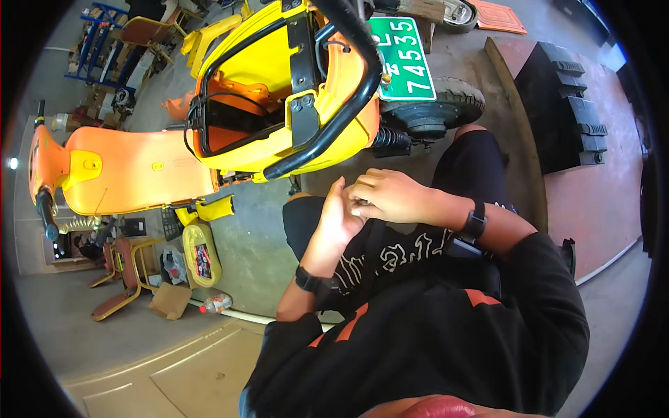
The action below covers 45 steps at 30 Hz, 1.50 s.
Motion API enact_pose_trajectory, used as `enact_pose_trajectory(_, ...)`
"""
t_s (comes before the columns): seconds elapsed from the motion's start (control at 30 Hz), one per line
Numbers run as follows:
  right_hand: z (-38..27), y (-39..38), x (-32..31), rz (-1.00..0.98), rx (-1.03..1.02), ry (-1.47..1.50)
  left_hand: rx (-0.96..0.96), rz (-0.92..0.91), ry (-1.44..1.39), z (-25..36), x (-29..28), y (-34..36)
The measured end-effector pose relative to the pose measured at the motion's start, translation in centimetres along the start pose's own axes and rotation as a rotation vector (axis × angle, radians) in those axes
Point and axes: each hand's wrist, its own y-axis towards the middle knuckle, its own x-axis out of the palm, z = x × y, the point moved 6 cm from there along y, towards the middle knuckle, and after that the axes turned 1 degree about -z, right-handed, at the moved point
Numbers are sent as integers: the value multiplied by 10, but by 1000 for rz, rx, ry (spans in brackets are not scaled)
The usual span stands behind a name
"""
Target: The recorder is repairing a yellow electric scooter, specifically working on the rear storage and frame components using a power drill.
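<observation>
Over my lap my two hands meet, with no object visible between them. My left hand (339,214) is tilted up, a finger or thumb pointing away from me and the others partly covered. Across it lies my right hand (390,196), its fingers bent and pressed against the left one. Whatever the fingers may hold is hidden. Just beyond stands a yellow and orange scooter (150,171), its rear toward my right. Nearest to my hands is its black tubular rear frame (313,150), around an open compartment (240,115). Neither hand touches the scooter.
A green plate (404,59) hangs above the rear wheel (446,104). To my right, a large black box (550,108) rests on a reddish board (592,188). Left are chairs (125,279), a yellow scooter panel (202,256), a cardboard piece (170,301) and a plastic bottle (216,304).
</observation>
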Motion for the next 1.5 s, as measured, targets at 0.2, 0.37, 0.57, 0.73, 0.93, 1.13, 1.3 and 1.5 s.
enact_pose_trajectory(0.2, 58, -18, 27, -110, 53, 135, -97, -209, -225, -13, -9, 34)
enact_pose_trajectory(0.37, 71, -26, 34, -175, 188, 330, -78, 64, 7, -18, -18, 37)
enact_pose_trajectory(0.57, 82, -33, 40, -49, 225, 247, -94, -81, 47, 4, -25, 47)
enact_pose_trajectory(0.73, 116, -45, 64, -109, 666, 829, 141, 448, -386, 31, -95, 60)
enact_pose_trajectory(0.93, 123, -40, 83, -87, 734, 962, 398, 438, -824, 68, -149, 103)
enact_pose_trajectory(1.13, 139, -51, 69, 156, 749, 646, 523, 250, -602, 72, -117, 112)
enact_pose_trajectory(1.3, 140, -50, 82, 18, 704, 628, 305, 355, -364, 69, -157, 90)
enact_pose_trajectory(1.5, 115, -34, 72, -213, 819, 828, 1015, 950, -92, 130, -128, -62)
